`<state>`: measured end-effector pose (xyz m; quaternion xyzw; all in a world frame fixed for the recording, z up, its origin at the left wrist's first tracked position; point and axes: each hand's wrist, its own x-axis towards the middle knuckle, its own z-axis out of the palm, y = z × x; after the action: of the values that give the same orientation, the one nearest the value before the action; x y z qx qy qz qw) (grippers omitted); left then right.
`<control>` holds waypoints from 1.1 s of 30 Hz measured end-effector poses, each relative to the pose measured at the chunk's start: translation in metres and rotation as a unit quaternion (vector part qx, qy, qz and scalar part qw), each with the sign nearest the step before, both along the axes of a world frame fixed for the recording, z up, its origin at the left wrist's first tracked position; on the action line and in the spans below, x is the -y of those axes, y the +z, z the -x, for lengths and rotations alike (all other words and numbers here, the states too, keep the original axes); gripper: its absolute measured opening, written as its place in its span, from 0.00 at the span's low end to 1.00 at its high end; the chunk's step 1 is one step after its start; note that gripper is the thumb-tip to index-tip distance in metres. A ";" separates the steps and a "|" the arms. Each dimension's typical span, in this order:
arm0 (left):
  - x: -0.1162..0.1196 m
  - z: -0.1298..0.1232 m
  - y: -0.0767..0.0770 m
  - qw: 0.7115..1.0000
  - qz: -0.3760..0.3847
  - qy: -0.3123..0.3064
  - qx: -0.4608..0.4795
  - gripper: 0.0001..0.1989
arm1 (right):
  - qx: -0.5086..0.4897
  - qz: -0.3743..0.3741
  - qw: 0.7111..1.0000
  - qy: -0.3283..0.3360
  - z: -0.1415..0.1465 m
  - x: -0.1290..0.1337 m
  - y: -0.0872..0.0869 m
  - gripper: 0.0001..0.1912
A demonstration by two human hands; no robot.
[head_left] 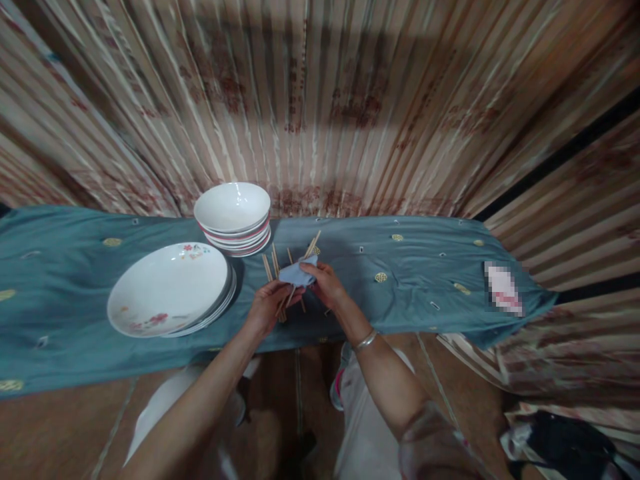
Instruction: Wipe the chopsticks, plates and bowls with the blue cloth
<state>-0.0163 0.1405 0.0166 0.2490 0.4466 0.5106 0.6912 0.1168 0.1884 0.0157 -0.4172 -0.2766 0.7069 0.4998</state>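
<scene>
A light blue cloth is folded over a few wooden chopsticks that slant up to the right. My right hand is closed on this cloth, thumb on top, with the chopsticks inside the fold. Closed around the lower part of the chopsticks is my left hand, its fingertips by the cloth's edge. More loose chopsticks lie on the table under and between both hands, partly hidden by them.
Left of my hands stands a stack of large white flowered plates. Behind it is a stack of white bowls near the curtain. A green-blue patterned cloth covers the narrow table. At its right end lies a blurred pink-white item.
</scene>
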 end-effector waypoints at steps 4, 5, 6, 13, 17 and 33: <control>0.000 -0.001 0.002 1.000 0.013 0.008 -0.001 0.13 | 0.010 -0.014 1.000 0.009 0.001 0.000 -0.001 0.16; 0.001 -0.001 0.002 1.000 0.018 0.002 -0.008 0.12 | 0.010 -0.016 1.000 0.002 0.001 -0.001 0.000 0.16; 0.001 -0.002 0.002 1.000 0.020 -0.007 -0.019 0.13 | 0.010 -0.017 1.000 -0.006 0.000 -0.002 0.000 0.16; 0.003 -0.004 0.001 0.995 -0.014 -0.035 -0.088 0.17 | 0.026 -0.022 0.999 0.000 -0.004 -0.002 0.001 0.17; 0.001 -0.001 0.005 0.997 -0.024 -0.007 -0.069 0.15 | 0.033 -0.030 0.999 0.025 0.002 0.000 -0.002 0.17; -0.003 -0.008 0.001 0.997 -0.043 0.034 -0.053 0.10 | -0.011 -0.045 0.995 0.086 0.019 0.007 -0.011 0.23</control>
<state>-0.0079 0.1432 0.0172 0.2893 0.4685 0.5388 0.6376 0.0982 0.1812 0.0049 -0.3610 -0.3370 0.7388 0.4586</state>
